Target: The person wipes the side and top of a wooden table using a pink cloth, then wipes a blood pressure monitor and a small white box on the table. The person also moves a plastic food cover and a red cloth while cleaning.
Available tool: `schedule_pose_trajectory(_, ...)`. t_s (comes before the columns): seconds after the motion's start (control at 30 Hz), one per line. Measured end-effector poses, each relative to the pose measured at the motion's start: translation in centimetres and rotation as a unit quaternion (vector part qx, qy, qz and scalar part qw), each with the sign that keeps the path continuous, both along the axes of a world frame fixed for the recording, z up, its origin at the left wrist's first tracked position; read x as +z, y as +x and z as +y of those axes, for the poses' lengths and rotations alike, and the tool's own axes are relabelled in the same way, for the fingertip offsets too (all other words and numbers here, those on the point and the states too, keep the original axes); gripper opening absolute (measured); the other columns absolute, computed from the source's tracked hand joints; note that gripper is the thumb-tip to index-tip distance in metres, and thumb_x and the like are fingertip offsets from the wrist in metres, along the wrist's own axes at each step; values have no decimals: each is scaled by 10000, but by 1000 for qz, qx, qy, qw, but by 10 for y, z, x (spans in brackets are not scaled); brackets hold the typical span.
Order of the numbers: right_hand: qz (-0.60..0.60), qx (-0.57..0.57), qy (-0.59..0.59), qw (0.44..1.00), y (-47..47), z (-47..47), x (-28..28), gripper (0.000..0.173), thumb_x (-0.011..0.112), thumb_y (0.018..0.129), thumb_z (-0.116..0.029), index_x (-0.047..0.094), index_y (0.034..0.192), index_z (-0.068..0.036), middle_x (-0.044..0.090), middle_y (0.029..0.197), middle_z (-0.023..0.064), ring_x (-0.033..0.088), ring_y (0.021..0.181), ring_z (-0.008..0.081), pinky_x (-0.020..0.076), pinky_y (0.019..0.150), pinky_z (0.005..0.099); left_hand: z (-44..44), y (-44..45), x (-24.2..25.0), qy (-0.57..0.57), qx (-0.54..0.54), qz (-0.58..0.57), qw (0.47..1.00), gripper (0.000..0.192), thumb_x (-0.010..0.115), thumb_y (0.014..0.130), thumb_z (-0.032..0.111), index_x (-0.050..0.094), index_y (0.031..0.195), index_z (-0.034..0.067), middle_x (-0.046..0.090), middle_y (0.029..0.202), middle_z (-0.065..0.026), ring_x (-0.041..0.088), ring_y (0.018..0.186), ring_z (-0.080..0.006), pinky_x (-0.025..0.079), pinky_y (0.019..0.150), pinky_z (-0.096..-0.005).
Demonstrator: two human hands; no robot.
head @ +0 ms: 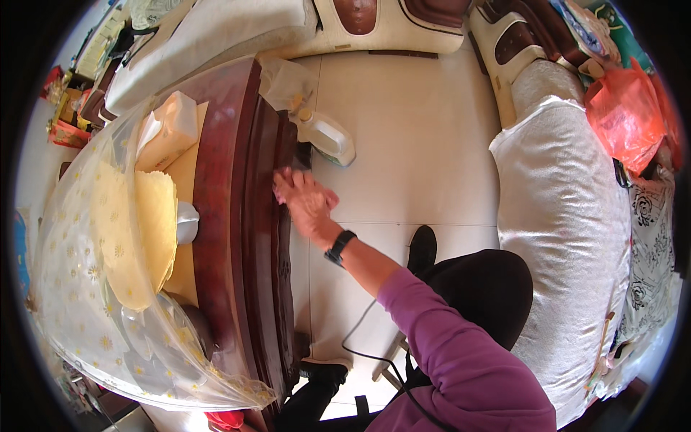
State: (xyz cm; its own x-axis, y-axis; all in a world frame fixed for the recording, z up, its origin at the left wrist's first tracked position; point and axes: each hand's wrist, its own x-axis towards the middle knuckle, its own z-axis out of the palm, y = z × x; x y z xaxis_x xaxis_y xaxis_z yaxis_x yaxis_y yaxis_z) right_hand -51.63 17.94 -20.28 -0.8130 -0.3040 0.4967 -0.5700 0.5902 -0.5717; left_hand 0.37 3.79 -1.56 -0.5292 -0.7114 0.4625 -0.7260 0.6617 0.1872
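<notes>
My right hand (307, 202), with a black watch on the wrist and a purple sleeve, presses a bunched pink cloth (332, 200) against the carved side of a dark red wooden table (221, 156). Bits of the cloth show at the fingertips and beside the palm. My left hand is out of view. On the table stand a tissue pack (175, 129), yellowish sheets (156, 227) and a silvery rounded object (187, 222). A sheer patterned cover (75, 270) lies over part of them.
A plastic jug (326, 137) stands on the tiled floor beside a clear plastic bag (286, 81). To the right is a seat with a whitish cover (561, 216), with a red plastic bag (626, 113) at its far end. A black cable (372, 356) hangs near my legs.
</notes>
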Motion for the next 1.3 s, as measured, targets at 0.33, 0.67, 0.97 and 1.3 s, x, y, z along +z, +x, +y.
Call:
schedule_pose_trajectory(0.33,-31,-74,122,989,-133,-12,32,319,563,846,-114,583,1163,-99,578,1089,53,576,996,265,510,786,336,-3,-5,3,-1,2,-17,1000,832,492,915,652,473,1378,-39,515,1294,-242,475,1205,-431,345,1042,-544)
schedule_pose_trajectory(0.67,-92,-61,142,984,-35,-6,49,490,527,862,-76,502,1343,16,579,1110,92,552,1031,274,507,762,358,-5,-2,-2,0,-1,4,1000,865,461,920,692,477,1374,-43,513,1311,-253,467,1215,-440,336,1047,-549)
schedule_pose_trajectory(0.97,-426,196,-428,773,187,12,42,460,484,923,-71,496,1378,-8,575,1143,64,575,1005,226,493,821,309,-12,22,-2,-11,-23,8,1000,784,499,956,610,456,1402,-33,492,1361,-263,441,1267,-445,317,1074,-548)
schedule_pose_trajectory(1.3,-573,268,-370,681,158,53,42,451,571,805,-62,618,1251,-11,660,1181,71,612,1099,214,498,948,349,-8,13,0,52,21,43,998,633,601,940,322,413,1441,-16,478,1389,-237,466,1275,-409,349,1090,-484)
